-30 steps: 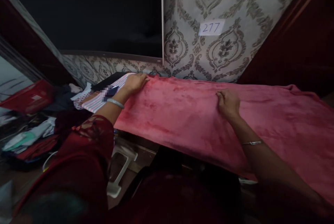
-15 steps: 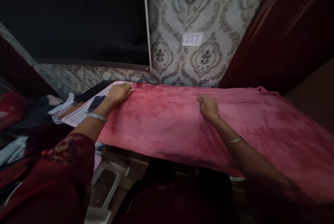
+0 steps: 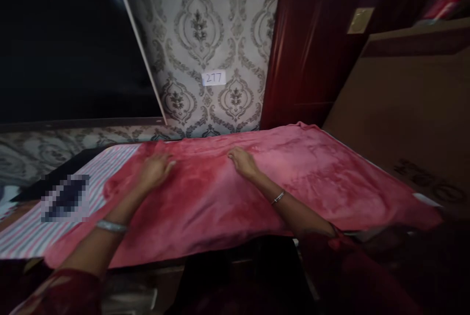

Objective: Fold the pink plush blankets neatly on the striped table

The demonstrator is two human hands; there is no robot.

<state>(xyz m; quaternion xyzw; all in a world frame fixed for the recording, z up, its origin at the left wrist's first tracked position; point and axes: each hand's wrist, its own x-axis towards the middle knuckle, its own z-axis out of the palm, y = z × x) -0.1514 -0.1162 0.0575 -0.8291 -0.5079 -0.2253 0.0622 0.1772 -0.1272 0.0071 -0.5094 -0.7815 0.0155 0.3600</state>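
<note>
"Screen (image 3: 66, 51) up at far left, dark, and beneath it a striped cloth (image 3: 110, 170) running to the left edge of the pink cloth (image 3: 198, 207)!"

"Next along, the left hand (image 3: 154, 170). Any grip?"

"Can't tell! It's blurred, over the pink cloth toward its left end, fingers loosely bent, partway open."

"So how should it work there?"

"I'd make it the anchor: flat, light pressure, steadying that end without dragging the striped cloth along."

"Over to the right hand (image 3: 243, 162), then, near the middle of the spread!"

"Fingers curled, tips down at the fabric, nearly closed. Perhaps a pinch of pile, but I can't confirm it. Soft creases run from around it toward the near edge."

"Best way to handle those?"

"Looks like smoothing, to my eye. I'd open the fingers and sweep rightward with the flat palm; limp, plush stuff would likely bunch under knuckles."

"And the lie of the pink cloth itself?"

"Long axis left to right, alongside the patterned wall (image 3: 235, 51)! Far edge follows the wall, near edge hangs loosely at the bottom of the view, and the right end reaches beside the cardboard box (image 3: 396, 109). No obvious head or foot, so I can't say which way it points!"
</note>
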